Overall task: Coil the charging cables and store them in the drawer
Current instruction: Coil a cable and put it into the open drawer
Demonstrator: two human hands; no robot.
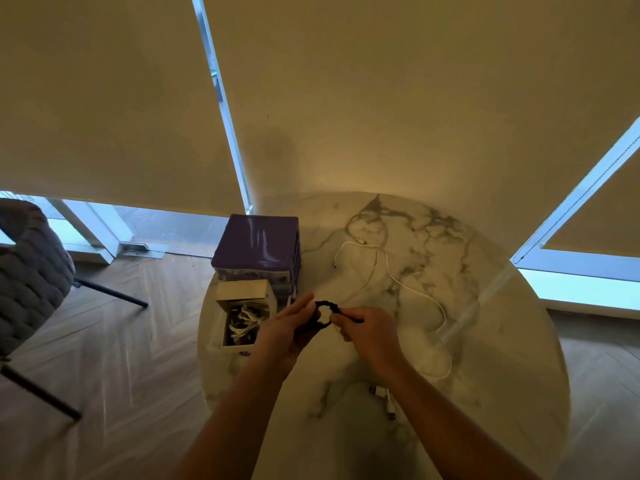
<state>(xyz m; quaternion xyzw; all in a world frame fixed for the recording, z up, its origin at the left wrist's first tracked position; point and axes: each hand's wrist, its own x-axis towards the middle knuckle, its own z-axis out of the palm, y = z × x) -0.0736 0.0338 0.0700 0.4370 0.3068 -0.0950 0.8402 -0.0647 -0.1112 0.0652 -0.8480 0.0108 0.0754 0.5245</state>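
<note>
From the head camera I look down on a round marble table (485, 341), with both of my forearms reaching in over its near edge. My left hand (287, 329) and my right hand (367, 332) meet above the tabletop, and between them sits a black cable (323, 311) wound into a small tight ring. The left hand's fingers curl around the ring's left side, and the right hand pinches its right side, where a short black end sticks out past the knuckles. Just left of my hands a drawer (242, 320) stands pulled out of a purple drawer unit (258, 245) at the table's left edge; inside it lie bundled cables, white ones on top. A white cable (414, 292) trails loose across the marble beyond and to the right of my hands, and a second pale cable (367, 225) loops near the far rim. Two small connectors (381, 393) rest on the table near my right forearm. A grey woven chair (31, 268) stands on the herringbone wood floor at left.
</note>
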